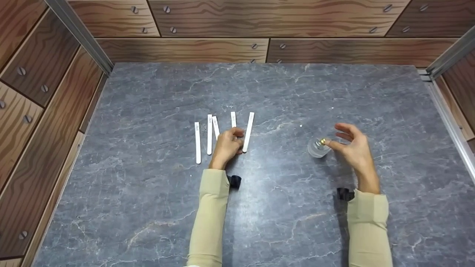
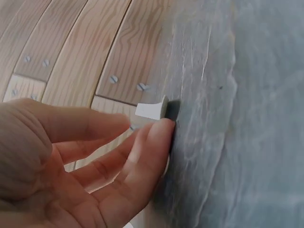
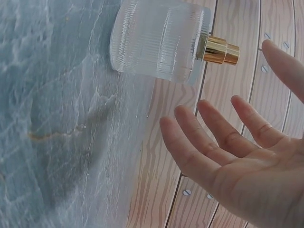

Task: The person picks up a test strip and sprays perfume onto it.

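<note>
Several white perfume test strips (image 1: 197,142) lie side by side on the table, with small dark print near their far ends. My left hand (image 1: 227,145) is over the right part of the row and covers the lower part of one strip (image 1: 233,118). Its fingers are loosely bent, the thumb apart from them, with a white strip end (image 2: 149,110) just beyond the fingertips in the left wrist view. A ribbed clear glass perfume bottle (image 3: 159,42) with a gold sprayer (image 3: 221,50) stands upright. Beside it, my right hand (image 1: 354,148) has its fingers spread and holds nothing.
The grey marbled table (image 1: 282,222) is bordered by wood-patterned walls (image 1: 215,18) at the back and sides. Metal frame rails (image 1: 81,35) run along the corners. Black wrist cameras (image 1: 234,181) stick out from both sleeves.
</note>
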Available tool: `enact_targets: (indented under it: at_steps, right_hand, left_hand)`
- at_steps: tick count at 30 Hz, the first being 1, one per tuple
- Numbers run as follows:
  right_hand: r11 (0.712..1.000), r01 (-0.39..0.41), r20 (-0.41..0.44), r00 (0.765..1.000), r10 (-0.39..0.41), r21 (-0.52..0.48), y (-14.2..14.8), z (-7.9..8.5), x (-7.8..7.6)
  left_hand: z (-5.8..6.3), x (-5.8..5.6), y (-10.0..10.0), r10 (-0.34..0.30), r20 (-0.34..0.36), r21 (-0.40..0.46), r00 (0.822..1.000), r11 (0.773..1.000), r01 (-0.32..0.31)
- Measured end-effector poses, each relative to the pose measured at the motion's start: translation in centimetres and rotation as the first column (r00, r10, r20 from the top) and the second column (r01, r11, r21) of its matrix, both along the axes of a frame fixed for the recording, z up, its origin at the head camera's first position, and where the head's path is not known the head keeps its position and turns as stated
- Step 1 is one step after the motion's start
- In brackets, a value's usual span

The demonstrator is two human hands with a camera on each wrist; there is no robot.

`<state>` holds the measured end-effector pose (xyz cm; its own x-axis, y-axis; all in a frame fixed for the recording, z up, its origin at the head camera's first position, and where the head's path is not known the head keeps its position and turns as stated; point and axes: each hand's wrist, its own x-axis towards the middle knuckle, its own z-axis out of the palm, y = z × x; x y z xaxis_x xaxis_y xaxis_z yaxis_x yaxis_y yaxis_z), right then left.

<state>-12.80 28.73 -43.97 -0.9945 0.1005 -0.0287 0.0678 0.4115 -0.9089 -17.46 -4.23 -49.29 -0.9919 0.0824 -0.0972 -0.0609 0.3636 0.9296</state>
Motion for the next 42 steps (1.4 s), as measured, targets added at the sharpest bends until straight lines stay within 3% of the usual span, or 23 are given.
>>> enact_targets:
  at_steps: [3, 7, 14, 28, 42]
  right_hand:
    - [1.0, 0.004, 0.001, 1.0, -0.004, 0.003, 0.0, 0.0, 0.0]
    - [1.0, 0.006, 0.002, 1.0, -0.006, 0.009, 0.1, -0.1, -0.1]
    - [1.0, 0.005, 0.002, 1.0, -0.005, 0.017, 0.2, -0.3, 0.0]
    - [1.0, -0.024, 0.042, 0.999, 0.024, 0.003, 0.3, -0.5, 0.1]
    - [0.999, -0.04, 0.054, 0.998, 0.04, -0.008, 0.7, -0.6, 0.5]
  left_hand:
    - [0.1, -0.2, 0.1, 0.024, 0.053, 0.033, 0.998, 0.999, -0.026]
    - [0.2, -0.3, 0.4, 0.052, 0.071, -0.023, 0.996, 0.998, -0.05]
    - [0.3, -0.1, 0.9, 0.094, 0.032, -0.167, 0.995, 0.982, -0.088]
    - [0.1, 0.4, 1.7, 0.13, -0.08, -0.325, 0.988, 0.934, -0.149]
    - [-0.1, 0.7, 1.8, 0.137, -0.108, -0.275, 0.985, 0.948, -0.162]
